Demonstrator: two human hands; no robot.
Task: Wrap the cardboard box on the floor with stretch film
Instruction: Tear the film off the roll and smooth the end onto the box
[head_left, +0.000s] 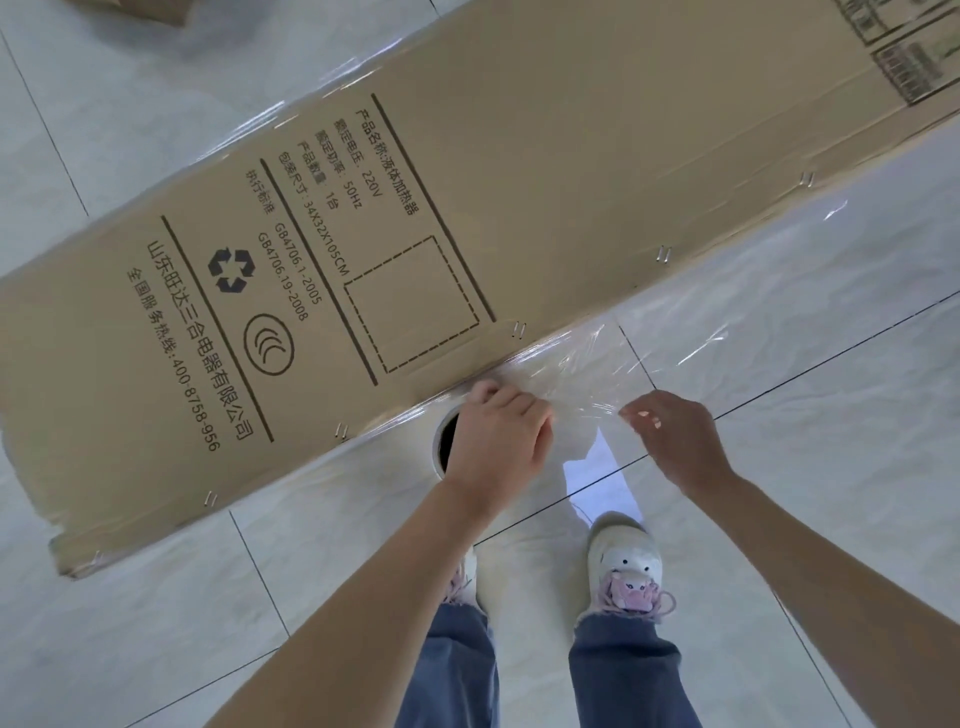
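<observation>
A long brown cardboard box (467, 218) with black printed text lies on the tiled floor, running from lower left to upper right. Clear stretch film (587, 374) covers its faces and hangs loose off the near edge. My left hand (498, 436) grips the film roll (445, 441) next to the box's near edge; only the roll's dark core end shows. My right hand (675, 441) pinches the loose film sheet a little to the right, and the film is stretched between the two hands.
Glossy pale floor tiles (156, 597) with dark joints surround the box. My feet in white shoes (623, 566) stand just below my hands. A corner of another cardboard piece (140, 8) shows at the top left.
</observation>
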